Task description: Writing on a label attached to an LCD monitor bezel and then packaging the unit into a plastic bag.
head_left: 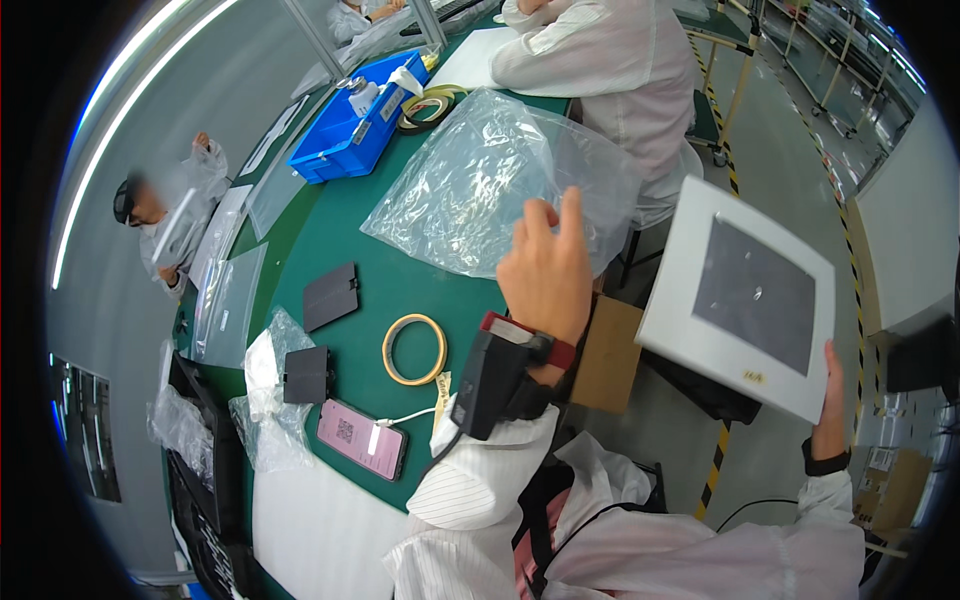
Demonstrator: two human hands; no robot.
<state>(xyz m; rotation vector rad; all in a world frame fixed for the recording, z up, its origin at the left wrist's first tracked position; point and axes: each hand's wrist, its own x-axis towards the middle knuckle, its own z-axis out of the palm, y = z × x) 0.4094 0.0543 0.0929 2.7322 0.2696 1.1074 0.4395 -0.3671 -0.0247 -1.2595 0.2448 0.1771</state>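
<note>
My right hand (pixel 829 398) grips the lower right edge of a white flat panel device (pixel 680 285) with a dark grey screen (pixel 755 290). The device is held up tilted, off the table's right side. My left hand (pixel 548 265) hovers at the near right edge of a large clear plastic bag (pixel 460 185), one finger stretched out and the others bent. Nothing shows in it, and whether it touches the bag is unclear. A black device with a cable (pixel 492 380) is strapped on my left wrist.
On the green table (pixel 350 235) lie a tape roll (pixel 414 350), a phone (pixel 360 440), two dark square plates (pixel 331 297), a white sheet (pixel 320 525) and a blue bin (pixel 345 135). A cardboard box (pixel 607 355) stands near my left wrist. A co-worker (pixel 630 80) sits beyond the bag.
</note>
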